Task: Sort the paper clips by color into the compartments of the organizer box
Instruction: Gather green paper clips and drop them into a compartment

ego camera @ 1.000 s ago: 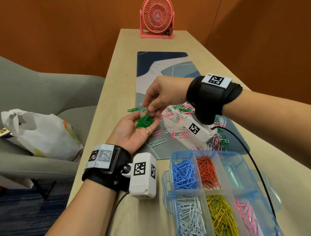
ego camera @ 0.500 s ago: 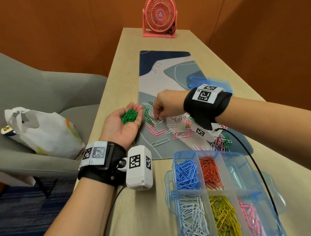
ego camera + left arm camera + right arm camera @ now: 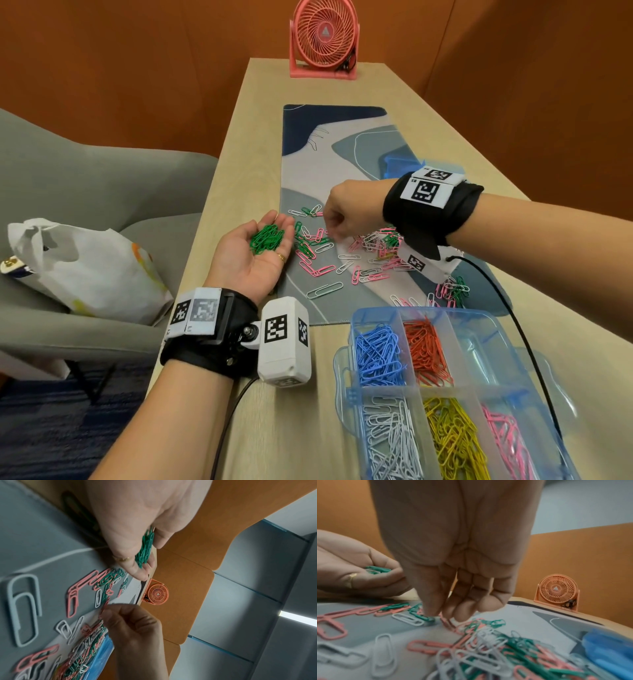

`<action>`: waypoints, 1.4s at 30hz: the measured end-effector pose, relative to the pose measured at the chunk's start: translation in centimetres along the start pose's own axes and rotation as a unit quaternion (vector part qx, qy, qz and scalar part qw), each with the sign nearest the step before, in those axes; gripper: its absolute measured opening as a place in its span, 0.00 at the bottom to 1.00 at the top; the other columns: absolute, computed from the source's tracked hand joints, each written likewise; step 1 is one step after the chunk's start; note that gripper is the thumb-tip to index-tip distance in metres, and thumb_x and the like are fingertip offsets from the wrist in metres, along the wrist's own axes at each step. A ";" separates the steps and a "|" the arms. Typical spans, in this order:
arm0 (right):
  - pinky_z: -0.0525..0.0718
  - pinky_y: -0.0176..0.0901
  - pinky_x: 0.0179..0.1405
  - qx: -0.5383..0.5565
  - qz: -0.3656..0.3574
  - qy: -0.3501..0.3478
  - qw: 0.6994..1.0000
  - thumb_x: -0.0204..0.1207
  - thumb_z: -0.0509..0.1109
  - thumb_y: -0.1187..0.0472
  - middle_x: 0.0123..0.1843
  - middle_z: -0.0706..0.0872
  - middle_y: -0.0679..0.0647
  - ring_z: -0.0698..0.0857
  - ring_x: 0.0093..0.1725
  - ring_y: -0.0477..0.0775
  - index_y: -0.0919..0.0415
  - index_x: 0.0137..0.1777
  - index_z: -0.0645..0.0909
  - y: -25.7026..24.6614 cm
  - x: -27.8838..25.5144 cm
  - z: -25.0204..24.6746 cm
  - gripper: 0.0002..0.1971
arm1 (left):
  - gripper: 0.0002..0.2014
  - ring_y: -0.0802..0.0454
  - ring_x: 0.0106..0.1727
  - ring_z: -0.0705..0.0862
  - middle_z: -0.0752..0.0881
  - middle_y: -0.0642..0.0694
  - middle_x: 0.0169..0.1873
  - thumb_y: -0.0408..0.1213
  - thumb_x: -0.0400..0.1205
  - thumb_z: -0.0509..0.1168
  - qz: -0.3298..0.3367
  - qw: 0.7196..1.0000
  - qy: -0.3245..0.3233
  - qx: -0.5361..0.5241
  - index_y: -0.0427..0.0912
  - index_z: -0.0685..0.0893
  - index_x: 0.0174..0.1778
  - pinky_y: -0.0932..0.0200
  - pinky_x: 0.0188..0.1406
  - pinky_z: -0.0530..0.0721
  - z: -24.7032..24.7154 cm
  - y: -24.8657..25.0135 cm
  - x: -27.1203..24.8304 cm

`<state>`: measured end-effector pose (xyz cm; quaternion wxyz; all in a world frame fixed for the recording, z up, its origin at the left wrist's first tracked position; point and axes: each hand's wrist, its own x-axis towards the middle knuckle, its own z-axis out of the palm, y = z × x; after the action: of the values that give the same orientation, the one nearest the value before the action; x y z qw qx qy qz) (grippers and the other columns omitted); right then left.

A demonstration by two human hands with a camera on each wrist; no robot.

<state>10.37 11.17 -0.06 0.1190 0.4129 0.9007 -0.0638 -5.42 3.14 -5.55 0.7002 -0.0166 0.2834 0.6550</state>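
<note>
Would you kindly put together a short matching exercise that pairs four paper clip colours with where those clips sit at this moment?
Column one:
1. blue clips
2. yellow clips
3. green clips
4. orange clips

Column two:
A. piled in the upturned palm of the left hand
B. far middle compartment of the organizer box
C. near middle compartment of the box
D. far left compartment of the box

Pairs: 1-D, 2-C, 3-A, 4-B
</note>
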 end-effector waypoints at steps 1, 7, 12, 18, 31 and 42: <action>0.71 0.33 0.30 0.010 -0.007 0.012 1.000 0.75 0.71 0.60 0.32 0.79 0.42 0.78 0.38 0.48 0.55 0.43 0.85 -0.2 0.2 0.1 0.02 | 0.16 0.40 0.48 0.85 0.84 0.33 0.44 0.33 0.88 0.51 0.000 1.000 0.000 0.000 0.27 0.81 0.49 0.48 0.46 0.83 0.0 0.0 0.0; 0.75 0.36 0.34 0.041 -0.006 -0.014 0.999 0.75 0.72 0.60 0.34 0.82 0.47 0.78 0.38 0.49 0.56 0.40 0.82 -0.6 1.1 1.0 0.03 | 0.16 0.39 0.48 0.85 0.85 0.32 0.43 0.34 0.88 0.51 0.000 1.000 0.001 -0.006 0.27 0.81 0.50 0.48 0.46 0.83 -0.1 0.3 0.0; 0.79 0.38 0.36 0.038 0.003 -0.015 0.999 0.73 0.71 0.63 0.37 0.85 0.50 0.80 0.37 0.50 0.59 0.40 0.84 -0.2 1.0 1.0 0.02 | 0.16 0.39 0.47 0.85 0.84 0.32 0.43 0.34 0.88 0.51 0.000 1.000 -0.005 -0.013 0.26 0.81 0.49 0.47 0.48 0.83 -0.1 0.5 -0.1; 0.78 0.31 0.35 0.052 0.010 -0.008 0.999 0.72 0.76 0.63 0.40 0.89 0.51 0.83 0.37 0.46 0.60 0.46 0.87 -0.4 1.2 0.7 0.05 | 0.16 0.38 0.48 0.85 0.85 0.32 0.44 0.33 0.88 0.52 0.002 1.000 -0.007 -0.014 0.26 0.81 0.49 0.48 0.47 0.83 -0.2 0.7 -0.1; 0.76 0.35 0.28 0.095 0.001 0.004 0.995 0.67 0.72 0.67 0.30 0.82 0.46 0.77 0.29 0.43 0.56 0.38 0.81 -1.4 0.8 -0.6 0.06 | 0.15 0.39 0.54 0.83 0.84 0.31 0.45 0.34 0.88 0.53 0.012 0.999 -0.004 -0.040 0.25 0.80 0.51 0.47 0.55 0.83 -0.6 1.6 0.2; 0.79 0.37 0.33 0.056 0.001 -0.006 0.998 0.70 0.76 0.53 0.32 0.86 0.50 0.81 0.34 0.49 0.54 0.32 0.81 -3.7 1.6 0.3 0.10 | 0.15 0.39 0.59 0.83 0.83 0.31 0.48 0.34 0.88 0.53 0.009 0.999 -0.010 -0.043 0.25 0.80 0.53 0.46 0.51 0.84 -0.8 1.7 0.4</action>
<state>6.61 9.91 -0.78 0.1012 0.4191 0.8947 -0.1170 -7.31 3.42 -5.82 0.6955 -0.0374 0.2485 0.6732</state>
